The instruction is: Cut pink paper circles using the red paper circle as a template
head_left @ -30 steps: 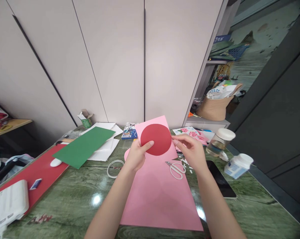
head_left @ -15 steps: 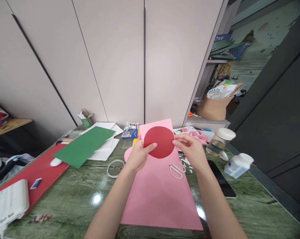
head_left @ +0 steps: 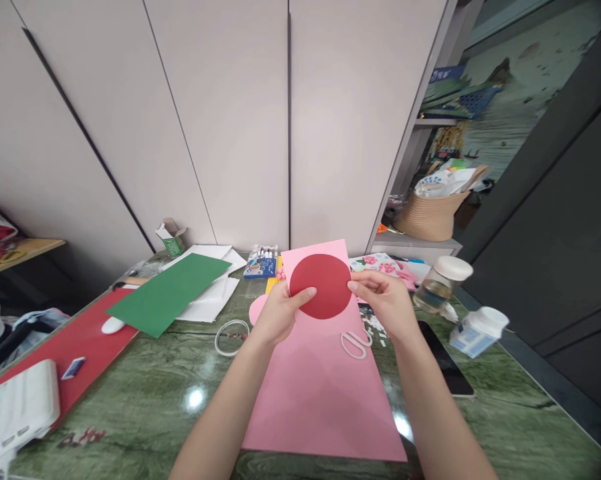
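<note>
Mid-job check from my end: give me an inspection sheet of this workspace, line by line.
Surface: green marble-patterned table, glossy, with bright reflections.
Work in hand: red disc held flat against a pink card, above a large pink sheet.
Clutter: scissors on the sheet, blades hidden; white scraps, tablet, lidded jar, white bottle to the right; green sheet to the left.
Hands: left hand grips card and disc, thumb on the disc; right hand pinches the card's right edge.
Cables: unclear; a white ring might be one.
Surroundings: pale cabinet doors behind, woven basket on a shelf at right.
</note>
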The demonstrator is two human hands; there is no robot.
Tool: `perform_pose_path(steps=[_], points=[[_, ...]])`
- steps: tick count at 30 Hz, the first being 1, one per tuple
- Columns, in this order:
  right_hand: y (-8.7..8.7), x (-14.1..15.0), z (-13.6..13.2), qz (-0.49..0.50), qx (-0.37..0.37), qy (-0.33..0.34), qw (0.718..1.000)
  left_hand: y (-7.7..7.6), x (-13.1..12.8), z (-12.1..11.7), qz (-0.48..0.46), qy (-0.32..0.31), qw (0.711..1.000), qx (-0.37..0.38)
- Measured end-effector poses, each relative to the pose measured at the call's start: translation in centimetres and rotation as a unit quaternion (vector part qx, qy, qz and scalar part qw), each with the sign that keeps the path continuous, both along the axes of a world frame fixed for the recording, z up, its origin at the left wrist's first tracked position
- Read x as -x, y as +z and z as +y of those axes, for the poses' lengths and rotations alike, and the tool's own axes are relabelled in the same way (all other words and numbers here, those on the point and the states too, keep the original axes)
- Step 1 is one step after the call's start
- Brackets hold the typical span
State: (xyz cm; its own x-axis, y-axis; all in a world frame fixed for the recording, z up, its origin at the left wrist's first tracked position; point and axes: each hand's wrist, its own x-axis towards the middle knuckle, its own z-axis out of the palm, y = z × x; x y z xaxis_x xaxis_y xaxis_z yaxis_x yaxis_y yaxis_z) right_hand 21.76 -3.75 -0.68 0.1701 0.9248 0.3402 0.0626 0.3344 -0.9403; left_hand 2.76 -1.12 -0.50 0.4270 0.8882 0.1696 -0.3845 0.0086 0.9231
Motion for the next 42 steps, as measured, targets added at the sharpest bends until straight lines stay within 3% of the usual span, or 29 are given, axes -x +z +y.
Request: perform_pose_path(steps=[20, 31, 42], points=[[1.2, -0.3, -0.5, -0.032, 0.009, -0.001, 0.999, -0.3, -0.1, 0.2, -0.001, -0.018, 1.0, 0.005], [0.4, -0.4, -0.3, -0.001, 0.045, 0.035, 0.998, 0.0, -0.1, 0.0, -0.003, -0.039, 0.999, 0.003], [-0.2, -1.1, 0.3, 0.016, 0.022, -0.03, 0.999, 0.0, -0.1, 0.1, -0.02, -0.046, 0.999, -0.012]])
